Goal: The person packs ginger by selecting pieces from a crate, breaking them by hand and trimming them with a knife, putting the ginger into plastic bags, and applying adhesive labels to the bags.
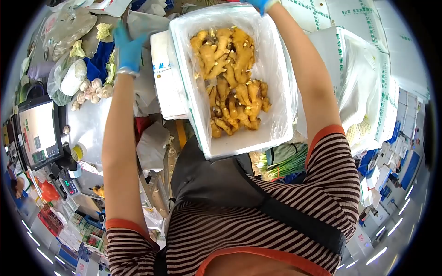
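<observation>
A white foam box (216,146) lined with clear plastic stands in front of me, with pieces of ginger (228,60) inside in a far group and a near group. My left hand (127,49), in a blue glove, is raised left of the box with thumb and fingers apart. It looks slightly blurred and holds nothing I can see. At the top edge of the view, beside the box's far right corner, my right hand (259,3) wears a blue glove too. Its fingers are mostly cut off, so their grip is hidden.
Garlic bulbs (92,90) and a blue cloth (100,62) lie on the left counter, near a screen (39,133) and a scale (69,185). More foam boxes (354,78) stand at right. Green onions (287,165) lie below the ginger box.
</observation>
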`<state>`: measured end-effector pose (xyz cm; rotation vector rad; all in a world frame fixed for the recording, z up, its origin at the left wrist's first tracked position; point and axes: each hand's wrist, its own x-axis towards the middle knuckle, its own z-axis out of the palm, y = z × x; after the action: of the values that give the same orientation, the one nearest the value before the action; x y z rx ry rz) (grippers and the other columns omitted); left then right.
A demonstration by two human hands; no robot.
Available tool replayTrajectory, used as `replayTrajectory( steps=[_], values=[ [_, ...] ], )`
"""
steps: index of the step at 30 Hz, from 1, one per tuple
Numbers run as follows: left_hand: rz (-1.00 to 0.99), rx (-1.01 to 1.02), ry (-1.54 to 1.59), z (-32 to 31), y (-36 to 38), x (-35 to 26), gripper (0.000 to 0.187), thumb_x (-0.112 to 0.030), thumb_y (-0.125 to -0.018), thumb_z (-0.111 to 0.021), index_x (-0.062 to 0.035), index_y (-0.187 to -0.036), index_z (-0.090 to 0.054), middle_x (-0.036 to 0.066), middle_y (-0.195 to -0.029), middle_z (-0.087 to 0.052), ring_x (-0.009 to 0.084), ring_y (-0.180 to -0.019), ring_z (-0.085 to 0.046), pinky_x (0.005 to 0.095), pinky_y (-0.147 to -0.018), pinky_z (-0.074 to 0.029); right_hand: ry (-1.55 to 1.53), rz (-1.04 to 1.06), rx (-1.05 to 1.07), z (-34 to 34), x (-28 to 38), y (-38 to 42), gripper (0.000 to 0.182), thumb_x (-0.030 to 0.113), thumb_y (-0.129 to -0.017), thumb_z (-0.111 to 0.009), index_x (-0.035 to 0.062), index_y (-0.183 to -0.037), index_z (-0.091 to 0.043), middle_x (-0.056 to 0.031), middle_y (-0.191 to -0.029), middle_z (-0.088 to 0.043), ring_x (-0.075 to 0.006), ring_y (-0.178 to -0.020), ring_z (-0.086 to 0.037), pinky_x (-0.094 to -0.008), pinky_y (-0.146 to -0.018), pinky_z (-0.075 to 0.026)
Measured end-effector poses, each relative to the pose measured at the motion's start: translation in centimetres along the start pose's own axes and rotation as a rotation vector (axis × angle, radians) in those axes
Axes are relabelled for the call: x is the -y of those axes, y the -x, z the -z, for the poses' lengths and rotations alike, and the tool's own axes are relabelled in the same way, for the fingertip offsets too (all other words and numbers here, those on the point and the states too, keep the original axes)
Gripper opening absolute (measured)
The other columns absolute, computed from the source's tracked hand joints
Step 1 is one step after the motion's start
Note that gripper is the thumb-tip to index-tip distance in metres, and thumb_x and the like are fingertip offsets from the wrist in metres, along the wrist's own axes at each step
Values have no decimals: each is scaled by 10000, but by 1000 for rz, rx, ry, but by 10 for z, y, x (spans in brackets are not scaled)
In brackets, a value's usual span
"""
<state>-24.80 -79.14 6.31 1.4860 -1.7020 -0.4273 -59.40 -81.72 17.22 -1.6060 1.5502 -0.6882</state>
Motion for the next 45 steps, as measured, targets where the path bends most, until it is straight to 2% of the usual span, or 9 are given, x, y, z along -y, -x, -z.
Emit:
replayTrajectory(
  steps=[5,7,15,26,31,35,39,41,45],
  values=[
    [446,279,386,28,54,8,329,-84,-866,-648,-37,-1188,-609,179,-1257,-564,310,-1080,-591,372,-976,-443,377,-5,434,-108,-129,26,589,445,-919,-571,207,-1443,-447,-155,-1336,-570,-349,-1138,-598,-427,-986,-489],
    [-108,333,1,-4,98,-14,428,-50,-868,-622,-59,-1291,-558,157,-1201,-607,287,-1050,-596,334,-980,-437,475,-39,403,-149,-131,43,643,418,-874,-635,174,-1437,-441,-150,-1373,-524,-348,-1132,-597,-430,-986,-483],
    [-660,1373,-1024,-37,164,-103,220,-302,-890,-581,-176,-1010,-715,15,-1205,-617,228,-1315,-438,533,-1151,-176,711,-47,341,-143,-110,91,657,309,-840,-700,188,-1429,-435,-165,-1336,-519,-344,-1099,-609,-441,-919,-515],
    [-110,920,-532,81,191,3,294,-245,-849,-631,-150,-1126,-658,87,-1313,-572,290,-1202,-524,455,-1022,-371,394,-206,221,-111,-124,223,489,356,-859,-674,122,-1272,-556,-142,-1140,-648,-334,-977,-648,-409,-853,-520],
    [-126,538,-466,73,203,-38,342,-255,-874,-615,-167,-1203,-642,76,-1360,-541,294,-1289,-447,450,-1085,-305,553,-277,637,-98,-113,259,446,453,-898,-570,116,-1185,-624,-145,-956,-697,-325,-855,-676,-422,-794,-536],
    [-330,827,-351,24,208,-97,400,-287,-916,-567,-196,-1305,-586,48,-1439,-483,245,-1375,-374,481,-1157,-206,349,-459,1022,-66,-35,219,458,504,-903,-541,119,-1108,-679,-133,-927,-701,-283,-709,-676,-399,-730,-548],
    [-409,998,-567,-21,223,-101,417,-308,-894,-591,-176,-1289,-594,62,-1403,-503,256,-1380,-360,560,-1154,-168,98,-406,376,-65,-25,153,443,482,-909,-549,113,-1104,-698,-120,-980,-704,-265,-737,-679,-391,-741,-548],
    [-440,1076,-729,-24,225,-100,426,-319,-881,-603,-164,-1278,-599,69,-1389,-509,259,-1384,-350,592,-1145,-164,461,67,129,-95,-84,103,399,444,-905,-577,120,-1108,-690,-117,-1059,-690,-296,-897,-674,-421,-812,-536],
    [-427,951,-549,-16,241,-84,428,-311,-867,-619,-158,-1267,-608,63,-1415,-481,249,-1398,-327,593,-1143,-168,838,106,329,-157,-156,46,410,426,-880,-634,164,-1195,-637,-118,-1079,-667,-341,-996,-639,-439,-871,-517]
  ],
)
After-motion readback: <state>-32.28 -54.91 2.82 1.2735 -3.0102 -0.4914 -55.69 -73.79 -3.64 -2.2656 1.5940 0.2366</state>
